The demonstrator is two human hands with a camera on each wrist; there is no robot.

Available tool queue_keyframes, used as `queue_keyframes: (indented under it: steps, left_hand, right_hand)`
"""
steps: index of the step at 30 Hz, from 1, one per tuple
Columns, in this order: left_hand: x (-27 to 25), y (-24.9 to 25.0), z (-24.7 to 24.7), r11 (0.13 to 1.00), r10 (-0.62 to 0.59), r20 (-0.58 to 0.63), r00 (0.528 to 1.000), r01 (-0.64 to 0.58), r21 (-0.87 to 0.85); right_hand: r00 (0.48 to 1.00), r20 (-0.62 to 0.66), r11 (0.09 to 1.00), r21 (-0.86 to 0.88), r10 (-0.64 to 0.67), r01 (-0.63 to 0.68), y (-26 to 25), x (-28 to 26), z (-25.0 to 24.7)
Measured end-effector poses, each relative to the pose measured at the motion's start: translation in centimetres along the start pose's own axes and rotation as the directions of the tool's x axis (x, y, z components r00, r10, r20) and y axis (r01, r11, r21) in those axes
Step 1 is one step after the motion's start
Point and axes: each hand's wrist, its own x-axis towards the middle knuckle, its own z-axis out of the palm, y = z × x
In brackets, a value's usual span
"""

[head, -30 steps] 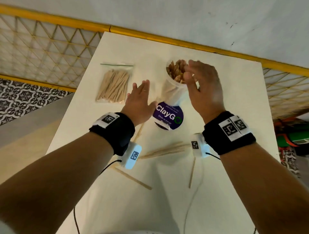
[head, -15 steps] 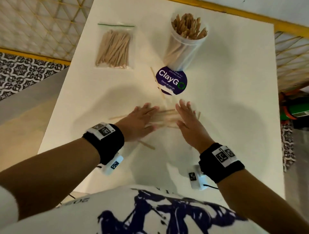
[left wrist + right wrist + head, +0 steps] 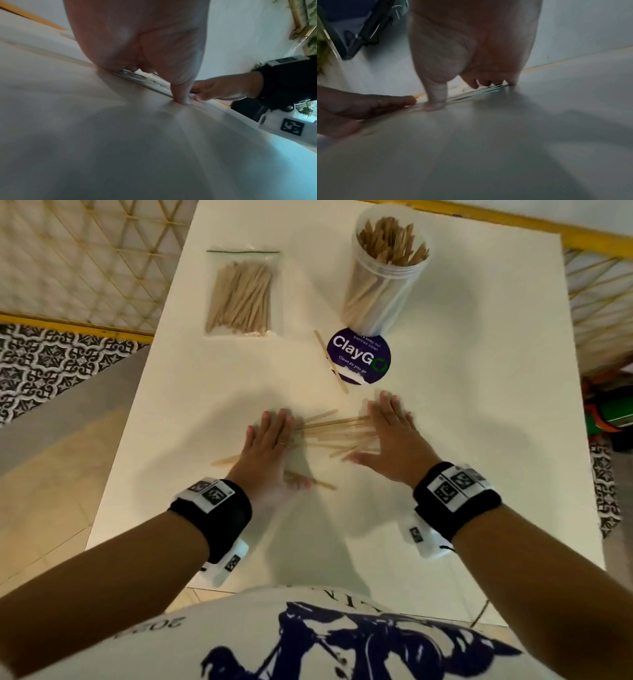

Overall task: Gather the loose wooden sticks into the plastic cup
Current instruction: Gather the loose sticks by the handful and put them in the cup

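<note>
A clear plastic cup (image 3: pixel 387 268) packed with wooden sticks stands at the far middle of the white table (image 3: pixel 479 405). A pile of loose sticks (image 3: pixel 335 433) lies between my hands. My left hand (image 3: pixel 270 436) lies flat with straight fingers on the pile's left end, and one stick (image 3: pixel 222 461) pokes out from under it. My right hand (image 3: pixel 387 436) lies flat on the right end. In the right wrist view its thumb (image 3: pixel 435 105) presses the sticks (image 3: pixel 479 92). One more stick (image 3: pixel 330 361) lies by the sticker, another (image 3: pixel 315 482) near my left thumb.
A sealed plastic bag of sticks (image 3: pixel 241 296) lies at the far left of the table. A round purple ClayGo sticker (image 3: pixel 359 356) sits just in front of the cup. A yellow lattice railing (image 3: pixel 85 251) runs behind the table.
Both hands came back from the cup to the loose pile and now lie flat at its two ends, slightly farther apart than half a second ago.
</note>
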Motion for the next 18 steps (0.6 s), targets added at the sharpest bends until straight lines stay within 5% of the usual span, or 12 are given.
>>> queue_keyframes:
  steps: [8, 14, 18]
  left_hand:
    - [1.1, 1.2, 0.6, 0.996, -0.092, -0.161, 0.983, 0.092, -0.009]
    - [-1.9, -0.7, -0.2, 0.930, -0.367, -0.063, 0.928, 0.367, -0.008]
    - [-3.8, -1.9, 0.6, 0.952, -0.305, -0.038, 0.952, 0.303, -0.053]
  right_hand:
    - [0.983, -0.173, 0.993, 0.116, 0.058, -0.038, -4.3, 5.0, -2.0]
    - [0.975, 0.122, 0.975, -0.097, -0.186, 0.199, -3.5, 8.8, -3.6]
    - [0.928, 0.137, 0.914, -0.175, -0.346, 0.367, -0.4, 5.1, -2.7]
